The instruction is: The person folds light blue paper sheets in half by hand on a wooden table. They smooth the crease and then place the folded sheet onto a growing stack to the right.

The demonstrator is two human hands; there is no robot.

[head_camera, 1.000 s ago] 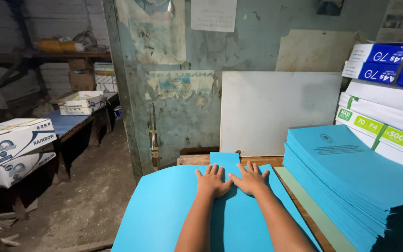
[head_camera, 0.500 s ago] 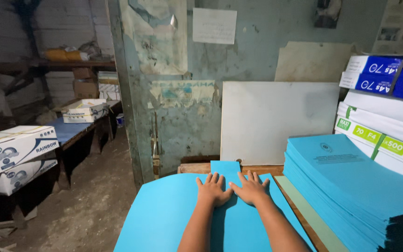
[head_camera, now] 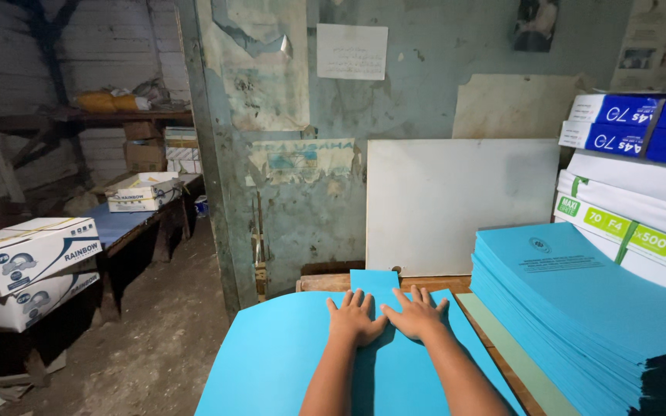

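left hand flat, fingers spread, holding nothing | right hand same, thumbs nearly touching | big light blue paper sheet under both palms on tabletop | tall blue sheet stack right of hands

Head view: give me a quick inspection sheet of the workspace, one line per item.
Surface: wooden table, mostly covered; a pale green board lies along its right side.
Job's things: large blue sheet lying flat, curling over the near left edge; a smaller blue piece at its far end.
Clutter: tall stack of printed blue sheets on the right; wrapped paper reams behind it.
Grippers: left hand and right hand pressed flat on the sheet, side by side, holding nothing.
Cables: nothing seen.
Surroundings: white board against a peeling wall; cardboard boxes on the left; dirt floor.
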